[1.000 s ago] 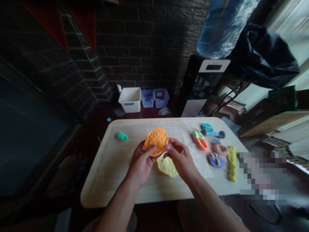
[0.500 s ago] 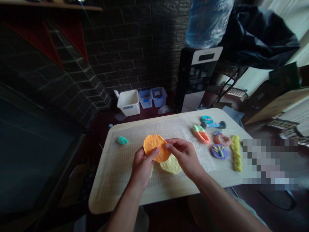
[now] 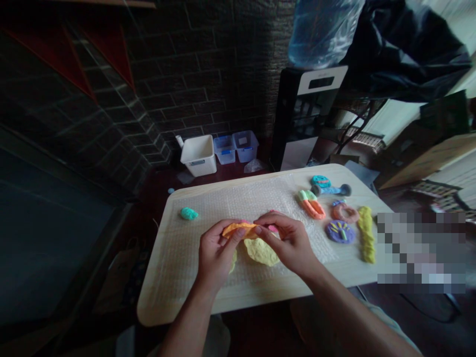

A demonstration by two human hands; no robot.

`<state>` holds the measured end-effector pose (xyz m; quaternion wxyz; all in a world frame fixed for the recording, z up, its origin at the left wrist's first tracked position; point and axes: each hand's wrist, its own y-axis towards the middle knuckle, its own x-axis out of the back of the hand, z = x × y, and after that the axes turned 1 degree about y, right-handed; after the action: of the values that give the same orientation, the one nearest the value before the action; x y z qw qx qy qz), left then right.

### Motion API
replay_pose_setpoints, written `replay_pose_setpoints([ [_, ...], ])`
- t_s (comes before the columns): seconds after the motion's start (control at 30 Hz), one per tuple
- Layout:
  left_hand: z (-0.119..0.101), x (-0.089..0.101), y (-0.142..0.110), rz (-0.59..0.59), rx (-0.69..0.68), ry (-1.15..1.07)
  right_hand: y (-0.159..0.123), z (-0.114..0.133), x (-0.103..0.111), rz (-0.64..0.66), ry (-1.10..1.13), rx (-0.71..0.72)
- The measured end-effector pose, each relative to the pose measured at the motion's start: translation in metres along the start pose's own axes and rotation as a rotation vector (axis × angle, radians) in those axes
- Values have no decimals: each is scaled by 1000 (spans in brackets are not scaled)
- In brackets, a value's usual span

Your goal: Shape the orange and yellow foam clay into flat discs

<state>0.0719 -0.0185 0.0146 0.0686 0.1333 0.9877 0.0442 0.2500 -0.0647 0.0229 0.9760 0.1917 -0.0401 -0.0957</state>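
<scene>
Both hands pinch an orange clay disc (image 3: 241, 231) above the table, and it now shows as a narrow, tilted band. My left hand (image 3: 217, 253) grips its left side, thumb on the near face. At its right edge my right hand (image 3: 288, 240) holds on with thumb and fingers. Below lies a pale yellow flattened clay piece (image 3: 262, 253) on the bubble wrap (image 3: 208, 198). Another yellow-green piece (image 3: 233, 261) peeks out beside the left hand, mostly hidden. Some pink clay (image 3: 273, 228) is partly visible behind the right hand.
A teal clay lump (image 3: 189, 213) lies at the left. On the right are a green-and-orange clay loop (image 3: 312, 206), a blue-and-grey dumbbell shape (image 3: 330, 190), a purple disc (image 3: 340, 232) and a yellow-green strip (image 3: 367, 234). Bins (image 3: 200, 156) and a water dispenser (image 3: 308, 114) stand beyond the table.
The orange disc has tipped from facing me to nearly edge-on, between both hands. Pink clay has come into sight behind the hands. The pieces on the table have stayed put.
</scene>
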Motion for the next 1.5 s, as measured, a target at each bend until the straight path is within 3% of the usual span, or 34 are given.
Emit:
replay_pose_setpoints([
  [0.17,0,0,-2,53,-54,108,1,1,-2,27,-26,59],
  [0.27,1,0,-3,48,-44,61,1,1,-1,-2,-39,61],
  [0.47,3,-1,1,-71,-7,-33,0,-6,-2,-41,70,-77],
  [0.6,4,-1,8,-241,52,-250,-3,-13,-5,3,206,-196],
  [0.73,2,-1,12,-310,98,-405,-5,-15,-8,48,182,-219],
  [0.8,1,-1,12,-319,144,-428,-4,-15,-8,-16,144,-214],
  [0.87,0,1,10,-284,205,-408,-2,-14,-6,-121,101,-193],
  [0.93,0,4,7,-159,274,-342,0,-14,-3,-186,58,-158],
  [1.03,3,7,3,118,296,-195,1,-12,2,-144,-25,-112],
  [1.1,5,8,2,217,228,-85,0,-11,3,-61,-62,-81],
  [1.2,6,7,2,199,116,42,-4,-10,2,33,-46,-37],
  [1.33,3,5,3,129,54,60,-9,-8,0,33,37,-17],
  [1.5,-3,3,1,105,63,-4,-12,-1,3,27,-224,151],
])
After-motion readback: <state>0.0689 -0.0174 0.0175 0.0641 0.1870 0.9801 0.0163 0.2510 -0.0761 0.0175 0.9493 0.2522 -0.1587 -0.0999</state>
